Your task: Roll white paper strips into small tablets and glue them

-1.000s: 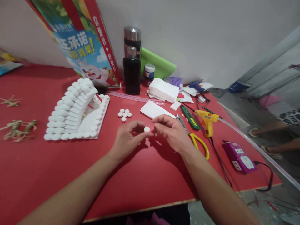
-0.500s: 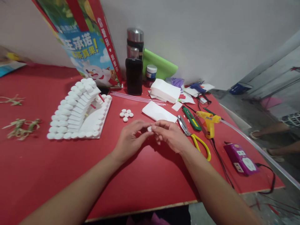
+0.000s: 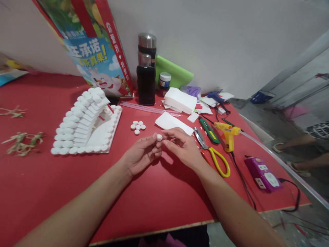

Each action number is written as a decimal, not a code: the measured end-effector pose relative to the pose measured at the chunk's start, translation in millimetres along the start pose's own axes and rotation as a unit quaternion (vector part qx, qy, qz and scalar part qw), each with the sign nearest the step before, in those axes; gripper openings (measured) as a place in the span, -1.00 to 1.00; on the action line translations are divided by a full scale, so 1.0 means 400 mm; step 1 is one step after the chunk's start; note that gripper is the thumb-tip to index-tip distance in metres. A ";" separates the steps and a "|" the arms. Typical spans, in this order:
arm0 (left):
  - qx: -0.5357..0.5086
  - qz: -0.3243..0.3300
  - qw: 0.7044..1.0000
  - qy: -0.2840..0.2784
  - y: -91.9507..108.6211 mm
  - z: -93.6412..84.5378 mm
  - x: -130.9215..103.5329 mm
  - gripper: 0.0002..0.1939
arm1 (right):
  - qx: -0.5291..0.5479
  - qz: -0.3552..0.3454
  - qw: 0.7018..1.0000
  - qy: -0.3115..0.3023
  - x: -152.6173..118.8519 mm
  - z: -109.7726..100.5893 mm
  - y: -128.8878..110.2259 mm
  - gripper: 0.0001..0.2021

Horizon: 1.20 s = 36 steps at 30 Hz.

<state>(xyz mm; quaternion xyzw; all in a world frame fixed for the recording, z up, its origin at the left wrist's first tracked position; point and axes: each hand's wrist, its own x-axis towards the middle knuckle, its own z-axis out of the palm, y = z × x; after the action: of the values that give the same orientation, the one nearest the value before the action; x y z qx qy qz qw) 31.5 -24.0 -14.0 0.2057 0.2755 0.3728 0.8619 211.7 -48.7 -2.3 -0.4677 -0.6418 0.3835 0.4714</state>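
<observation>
Between the thumb and fingers of my left hand (image 3: 146, 151) is a small round white piece (image 3: 159, 137), held above the red table. My right hand (image 3: 181, 145) hovers just right of it, thumb and fingers apart, with nothing seen between them. Several similar white discs (image 3: 137, 127) lie grouped on the table beyond my left hand. Farther left stands a white stepped model (image 3: 84, 125), edged with rows of rounded white pieces. A folded white sheet (image 3: 174, 123) lies just behind my right hand.
Right of my right hand lie yellow-handled scissors (image 3: 218, 161), a green utility knife (image 3: 209, 130), a yellow glue gun (image 3: 228, 133) and a purple power strip (image 3: 264, 174). A thermos (image 3: 147, 43), a black phone (image 3: 146, 85) and a printed bag (image 3: 102, 51) stand behind. Straw pieces (image 3: 24, 142) lie left.
My right fingers have let go of the small white piece and opened. My left hand has turned palm upward and keeps the piece, now slightly farther left.
</observation>
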 end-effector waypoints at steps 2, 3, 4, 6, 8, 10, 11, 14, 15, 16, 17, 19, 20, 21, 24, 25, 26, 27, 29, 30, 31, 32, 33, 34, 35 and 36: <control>-0.006 -0.017 1.000 -0.007 -0.005 0.000 0.000 -0.76 | -0.008 -0.005 1.000 -0.016 0.000 0.006 0.003 -0.78; -0.005 -0.020 1.000 -0.009 -0.007 -0.001 0.000 -0.76 | -0.012 -0.006 1.000 -0.020 0.000 0.007 0.004 -0.79; -0.003 -0.020 1.000 -0.012 -0.009 -0.002 0.000 -0.76 | -0.016 -0.006 1.000 -0.022 0.000 0.008 0.004 -0.80; 0.001 -0.018 1.000 -0.013 -0.011 -0.004 -0.001 -0.76 | -0.021 -0.007 0.999 -0.024 0.000 0.007 0.003 -0.81; 0.003 -0.016 1.000 -0.014 -0.012 -0.007 -0.001 -0.77 | -0.012 -0.007 0.999 -0.029 0.000 0.005 0.003 -0.81; 0.006 -0.015 1.000 -0.016 -0.012 -0.009 -0.001 -0.77 | 0.010 0.001 0.999 -0.036 -0.001 0.004 0.003 -0.80; 0.008 -0.015 1.000 -0.018 -0.012 -0.009 -0.002 -0.77 | 0.025 0.009 0.999 -0.041 -0.001 0.004 0.003 -0.80; 0.020 -0.013 0.999 -0.023 -0.009 -0.006 -0.003 -0.75 | 0.055 0.032 0.997 -0.052 -0.003 0.003 0.002 -0.82; 0.026 -0.011 0.999 -0.024 -0.008 -0.004 -0.004 -0.75 | 0.059 0.034 0.996 -0.053 -0.004 0.002 0.001 -0.82; 0.032 -0.009 0.999 -0.025 -0.007 -0.001 -0.005 -0.75 | 0.058 0.030 0.996 -0.053 -0.004 0.002 0.000 -0.83; 0.038 -0.006 0.999 -0.027 -0.007 0.001 -0.006 -0.75 | 0.050 0.020 0.997 -0.051 -0.004 0.000 -0.001 -0.83; 0.043 -0.004 0.999 -0.032 -0.007 0.005 -0.008 -0.77 | 0.028 -0.006 0.998 -0.047 -0.004 -0.002 -0.004 -0.82; 0.044 -0.004 0.998 -0.034 -0.007 0.006 -0.009 -0.78 | 0.017 -0.017 0.999 -0.045 -0.004 -0.004 -0.006 -0.81; 0.045 -0.006 0.998 -0.035 -0.008 0.007 -0.010 -0.79 | 0.008 -0.024 0.999 -0.043 -0.004 -0.005 -0.007 -0.81; 0.051 -0.006 0.998 -0.038 -0.011 0.006 -0.009 -0.79 | 0.003 -0.023 0.999 -0.045 -0.004 -0.006 -0.009 -0.82; 0.055 -0.005 0.998 -0.038 -0.012 0.005 -0.009 -0.79 | 0.003 -0.022 0.999 -0.045 -0.004 -0.006 -0.009 -0.82; 0.061 -0.003 0.997 -0.036 -0.012 0.004 -0.009 -0.78 | 0.002 -0.022 0.999 -0.047 -0.004 -0.008 -0.009 -0.83; 0.071 0.002 0.997 -0.032 -0.011 0.003 -0.009 -0.77 | 0.004 -0.023 0.999 -0.049 -0.003 -0.010 -0.010 -0.83; 0.118 0.029 0.993 -0.011 -0.008 0.004 -0.013 -0.77 | 0.023 -0.013 0.998 -0.061 0.000 -0.019 -0.012 -0.83; 0.157 0.055 0.986 0.003 -0.006 0.005 -0.016 -0.77 | 0.044 0.002 0.997 -0.069 0.001 -0.025 -0.013 -0.80; 0.206 0.087 0.975 0.017 -0.004 0.007 -0.020 -0.78 | 0.070 0.021 0.994 -0.078 0.003 -0.031 -0.014 -0.74; 0.260 0.122 0.958 0.028 -0.002 0.010 -0.024 -0.79 | 0.098 0.042 0.991 -0.086 0.004 -0.038 -0.014 -0.65; 0.312 0.156 0.937 0.032 0.000 0.012 -0.028 -0.78 | 0.124 0.062 0.986 -0.089 0.006 -0.044 -0.014 -0.57; 0.356 0.189 0.914 0.038 0.001 0.015 -0.031 -0.79 | 0.142 0.079 0.983 -0.087 0.007 -0.048 -0.012 -0.52; 0.395 0.221 0.891 0.043 0.002 0.016 -0.033 -0.79 | 0.151 0.090 0.981 -0.080 0.007 -0.050 -0.010 -0.53; 0.426 0.250 0.868 0.050 0.003 0.017 -0.034 -0.80 | 0.154 0.099 0.981 -0.069 0.008 -0.051 -0.007 -0.60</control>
<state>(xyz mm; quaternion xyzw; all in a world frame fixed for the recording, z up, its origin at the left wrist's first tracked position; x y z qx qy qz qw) 27.5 -34.7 -3.7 0.5964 0.3893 0.4319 0.5534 230.3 -45.4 6.5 -0.4237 -0.5562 0.5539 0.4521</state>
